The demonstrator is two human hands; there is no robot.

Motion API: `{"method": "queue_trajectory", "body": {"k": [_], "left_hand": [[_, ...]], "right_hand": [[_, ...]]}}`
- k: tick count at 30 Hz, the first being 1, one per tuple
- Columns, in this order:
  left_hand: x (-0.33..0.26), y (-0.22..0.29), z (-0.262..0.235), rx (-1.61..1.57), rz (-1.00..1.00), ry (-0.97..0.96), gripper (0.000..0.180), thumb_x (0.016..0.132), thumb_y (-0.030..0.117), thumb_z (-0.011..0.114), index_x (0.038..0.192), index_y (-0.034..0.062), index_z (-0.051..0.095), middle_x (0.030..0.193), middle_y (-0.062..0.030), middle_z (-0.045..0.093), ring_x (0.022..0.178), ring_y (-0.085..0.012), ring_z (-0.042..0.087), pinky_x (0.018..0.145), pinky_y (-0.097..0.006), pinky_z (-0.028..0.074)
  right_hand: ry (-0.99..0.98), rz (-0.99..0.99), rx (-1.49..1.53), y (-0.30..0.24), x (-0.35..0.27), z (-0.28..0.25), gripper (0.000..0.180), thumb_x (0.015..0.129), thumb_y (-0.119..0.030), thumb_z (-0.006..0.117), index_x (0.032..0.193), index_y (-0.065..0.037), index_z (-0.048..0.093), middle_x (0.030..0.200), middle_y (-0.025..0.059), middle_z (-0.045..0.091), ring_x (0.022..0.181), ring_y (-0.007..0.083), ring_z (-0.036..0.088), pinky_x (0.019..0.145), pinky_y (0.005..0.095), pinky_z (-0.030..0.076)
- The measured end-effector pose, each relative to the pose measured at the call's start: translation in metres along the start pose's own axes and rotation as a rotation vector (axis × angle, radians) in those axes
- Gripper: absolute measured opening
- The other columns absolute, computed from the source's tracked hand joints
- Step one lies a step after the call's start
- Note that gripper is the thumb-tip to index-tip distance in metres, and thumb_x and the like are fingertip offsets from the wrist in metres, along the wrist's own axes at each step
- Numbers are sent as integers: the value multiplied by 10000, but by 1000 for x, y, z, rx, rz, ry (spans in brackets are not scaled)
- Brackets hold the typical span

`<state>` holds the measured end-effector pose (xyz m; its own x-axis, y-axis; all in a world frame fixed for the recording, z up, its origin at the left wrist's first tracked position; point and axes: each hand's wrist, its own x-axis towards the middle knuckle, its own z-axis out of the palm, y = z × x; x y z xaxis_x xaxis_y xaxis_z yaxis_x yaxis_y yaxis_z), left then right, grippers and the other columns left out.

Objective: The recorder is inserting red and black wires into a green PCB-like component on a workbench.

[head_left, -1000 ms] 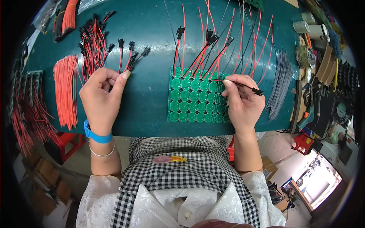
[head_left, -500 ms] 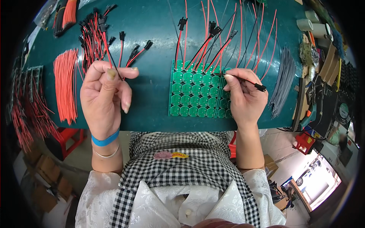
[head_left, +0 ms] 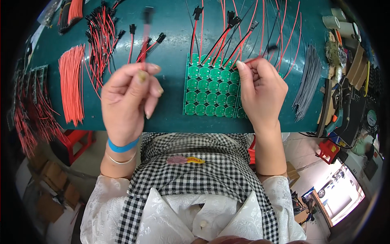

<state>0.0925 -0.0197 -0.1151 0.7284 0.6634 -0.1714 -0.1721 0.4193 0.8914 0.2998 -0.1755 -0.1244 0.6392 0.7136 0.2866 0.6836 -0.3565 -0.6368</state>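
In my left hand (head_left: 126,97), thumb and fingers pinch a red-and-black connector lead (head_left: 148,17), its black plug pointing up and blurred by motion. My right hand (head_left: 265,91) closes on another connector lead (head_left: 271,49) with a black plug, also smeared, above the top right part of a green circuit board panel (head_left: 203,91). The panel lies flat and is made of rows of small round boards. Several leads with black plugs (head_left: 198,12) rise from its top row. My right fingers hide part of that panel.
Connector leads (head_left: 101,36) lie piled at the far left beside a bundle of red wires (head_left: 71,85). Grey wires (head_left: 307,83) lie at the right. Loose red and black wires (head_left: 280,28) stretch behind the panel. White spools (head_left: 347,29) and tools (head_left: 334,122) crowd the right edge.
My left hand has moved right, toward the panel, with its lead now upright. My right hand keeps its lead, whose plug has swung up. The table view has shifted slightly.
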Motion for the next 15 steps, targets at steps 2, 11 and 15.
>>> {"method": "queue_trajectory", "body": {"k": [2, 11, 15], "left_hand": [[-5, -3, 16, 1, -2, -5, 183, 1030, 104, 585, 1119, -36, 663, 903, -125, 707, 547, -49, 460, 458, -192, 332], [-12, -12, 50, -12, -287, -176, 190, 1012, 63, 593, 1161, -27, 669, 1000, -130, 683, 577, -53, 464, 472, -196, 333], [-13, -18, 59, 113, -249, -232, 168, 986, 84, 655, 1098, -27, 712, 896, -98, 693, 580, -38, 481, 477, -197, 342]], "right_hand": [[43, -32, -36, -1, 3, 6, 208, 843, -71, 792, 772, -44, 599, 675, 68, 610, 505, 173, 555, 467, 299, 423], [-3, 123, 388, -7, -10, -5, 174, 837, -64, 808, 925, -17, 666, 750, 27, 656, 596, 76, 608, 534, 209, 484], [-363, 170, 946, -23, -11, -26, 187, 843, -16, 786, 1003, 40, 707, 932, 55, 631, 817, 82, 623, 643, 201, 514]]}}
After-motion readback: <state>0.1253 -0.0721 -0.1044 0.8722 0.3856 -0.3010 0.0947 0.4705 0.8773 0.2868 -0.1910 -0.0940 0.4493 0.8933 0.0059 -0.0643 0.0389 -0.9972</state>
